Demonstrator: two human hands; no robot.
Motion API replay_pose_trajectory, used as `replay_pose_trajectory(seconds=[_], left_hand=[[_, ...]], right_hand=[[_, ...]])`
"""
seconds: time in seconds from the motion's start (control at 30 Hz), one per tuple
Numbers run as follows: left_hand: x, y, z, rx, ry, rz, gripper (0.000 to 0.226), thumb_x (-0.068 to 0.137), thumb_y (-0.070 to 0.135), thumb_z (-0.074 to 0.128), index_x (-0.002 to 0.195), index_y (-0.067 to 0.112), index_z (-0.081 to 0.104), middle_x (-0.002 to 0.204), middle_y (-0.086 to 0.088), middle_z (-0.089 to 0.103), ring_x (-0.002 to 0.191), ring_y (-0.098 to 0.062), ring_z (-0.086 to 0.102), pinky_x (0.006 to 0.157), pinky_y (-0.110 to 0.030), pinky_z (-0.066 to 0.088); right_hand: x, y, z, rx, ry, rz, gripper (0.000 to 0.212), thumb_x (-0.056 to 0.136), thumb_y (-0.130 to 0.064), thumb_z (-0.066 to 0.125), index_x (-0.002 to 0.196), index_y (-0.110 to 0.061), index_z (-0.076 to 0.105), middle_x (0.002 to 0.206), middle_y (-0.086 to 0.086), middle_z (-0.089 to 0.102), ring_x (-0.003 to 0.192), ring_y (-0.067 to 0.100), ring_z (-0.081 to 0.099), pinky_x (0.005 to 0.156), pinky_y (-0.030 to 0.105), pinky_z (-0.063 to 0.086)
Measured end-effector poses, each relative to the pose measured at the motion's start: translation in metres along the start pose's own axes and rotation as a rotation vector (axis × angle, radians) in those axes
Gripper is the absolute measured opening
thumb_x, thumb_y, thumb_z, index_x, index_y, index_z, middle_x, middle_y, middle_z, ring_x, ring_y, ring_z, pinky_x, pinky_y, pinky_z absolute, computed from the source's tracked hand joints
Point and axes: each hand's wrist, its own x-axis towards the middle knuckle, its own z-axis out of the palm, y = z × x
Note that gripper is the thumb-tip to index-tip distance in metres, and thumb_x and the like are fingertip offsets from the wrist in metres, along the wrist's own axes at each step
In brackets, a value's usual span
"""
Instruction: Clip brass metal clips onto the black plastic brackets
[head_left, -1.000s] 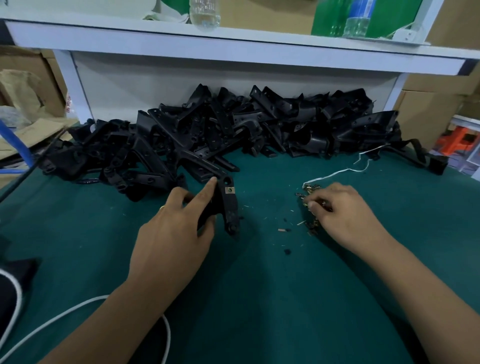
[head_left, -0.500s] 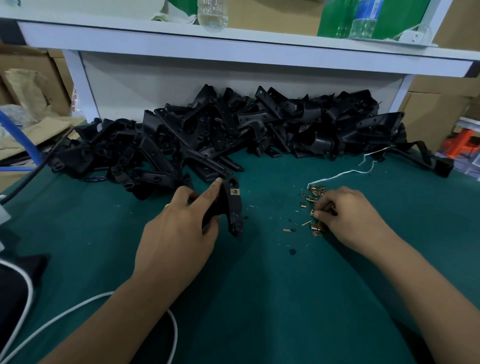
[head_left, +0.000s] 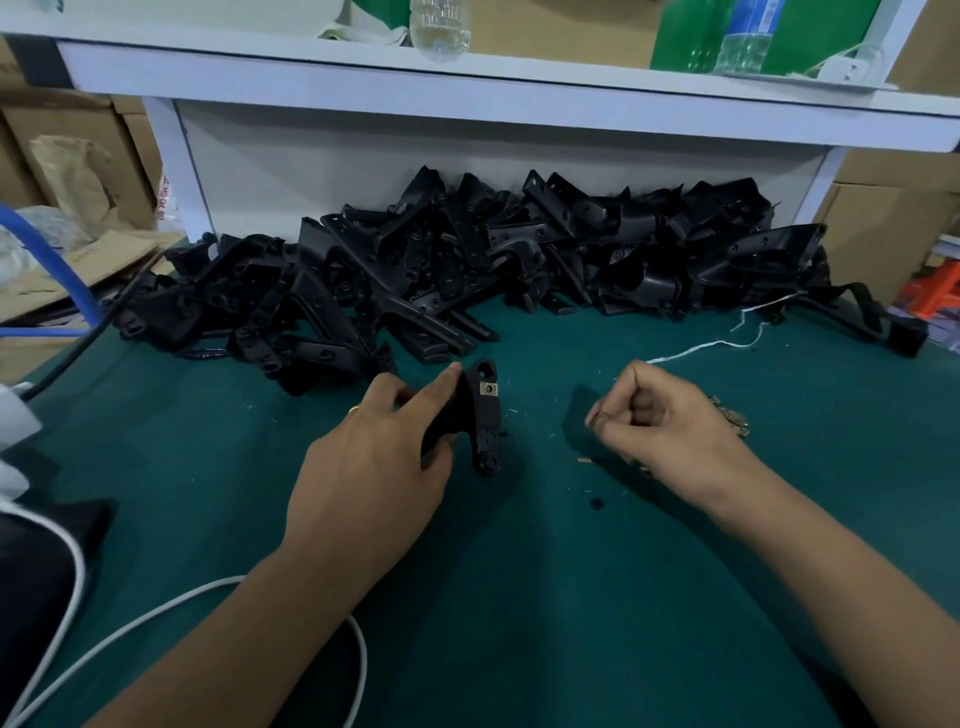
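Observation:
My left hand (head_left: 379, 467) grips a black plastic bracket (head_left: 483, 421) on the green table, its forefinger along the bracket's top. One brass clip (head_left: 489, 388) sits clipped near the bracket's upper end. My right hand (head_left: 660, 421) is lifted just off the table to the right of the bracket, thumb and forefinger pinched on a small brass clip (head_left: 598, 416). A small heap of loose brass clips (head_left: 730, 415) lies behind the right hand, partly hidden by it.
A big pile of black brackets (head_left: 467, 270) fills the back of the table under a white shelf (head_left: 467, 98). A white cable (head_left: 130, 629) loops at the near left, and a white string (head_left: 727, 338) lies at the back right. Small bits litter the green mat (head_left: 571, 597).
My right hand has risen from the clip heap and moved left toward the bracket with a clip pinched in it. The left hand still holds the bracket in place.

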Motion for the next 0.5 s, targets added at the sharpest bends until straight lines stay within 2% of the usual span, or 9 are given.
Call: replay_pose_trajectory(seconds=[0.07, 0.1, 0.2, 0.27, 0.37, 0.5], left_hand=[[0.0, 0.0, 0.0, 0.0, -0.006, 0.006, 0.063, 0.098, 0.04, 0.055, 0.154, 0.05, 0.027, 0.118, 0.012, 0.047, 0.076, -0.013, 0.052, 0.058, -0.036, 0.054], [-0.001, 0.0, 0.0, 0.001, -0.01, 0.011, 0.063, 0.099, 0.04, 0.055, 0.154, 0.051, 0.027, 0.118, 0.012, 0.046, 0.076, -0.013, 0.052, 0.059, -0.036, 0.054], [-0.001, 0.0, -0.001, -0.011, -0.017, 0.039, 0.064, 0.098, 0.039, 0.056, 0.154, 0.052, 0.027, 0.118, 0.013, 0.046, 0.077, -0.013, 0.053, 0.061, -0.037, 0.056], [-0.001, 0.002, -0.001, -0.027, -0.008, 0.064, 0.065, 0.097, 0.038, 0.058, 0.154, 0.052, 0.029, 0.116, 0.013, 0.047, 0.077, -0.011, 0.052, 0.06, -0.036, 0.056], [-0.001, 0.004, -0.001, -0.036, 0.007, 0.111, 0.065, 0.095, 0.038, 0.059, 0.153, 0.051, 0.033, 0.116, 0.013, 0.048, 0.076, -0.009, 0.05, 0.057, -0.035, 0.055], [-0.001, 0.005, -0.001, -0.056, 0.014, 0.149, 0.063, 0.094, 0.039, 0.055, 0.152, 0.051, 0.035, 0.116, 0.014, 0.047, 0.076, -0.008, 0.051, 0.056, -0.034, 0.055]], right_hand=[[-0.004, -0.006, 0.005, 0.106, -0.046, -0.015, 0.023, 0.088, 0.005, 0.075, 0.101, -0.012, 0.065, 0.083, 0.016, 0.071, 0.062, 0.013, 0.06, 0.052, 0.014, 0.045], [-0.006, -0.009, 0.007, 0.17, -0.058, -0.018, 0.027, 0.088, 0.003, 0.077, 0.106, -0.014, 0.07, 0.085, 0.014, 0.074, 0.063, 0.014, 0.064, 0.055, 0.014, 0.048], [-0.009, -0.014, 0.015, 0.38, -0.049, -0.014, 0.016, 0.081, -0.005, 0.079, 0.098, -0.006, 0.079, 0.09, 0.018, 0.077, 0.076, 0.023, 0.074, 0.071, 0.023, 0.059], [-0.011, -0.016, 0.021, 0.514, -0.072, 0.029, 0.019, 0.08, -0.006, 0.078, 0.099, -0.001, 0.079, 0.098, 0.023, 0.077, 0.087, 0.029, 0.077, 0.077, 0.028, 0.062], [-0.012, -0.02, 0.029, 0.669, -0.105, 0.084, 0.022, 0.08, -0.005, 0.077, 0.101, -0.002, 0.08, 0.105, 0.026, 0.076, 0.093, 0.032, 0.078, 0.078, 0.03, 0.062], [-0.013, -0.024, 0.033, 0.776, -0.103, 0.141, 0.028, 0.068, -0.007, 0.085, 0.096, -0.006, 0.082, 0.098, 0.02, 0.078, 0.086, 0.026, 0.078, 0.075, 0.029, 0.062]])
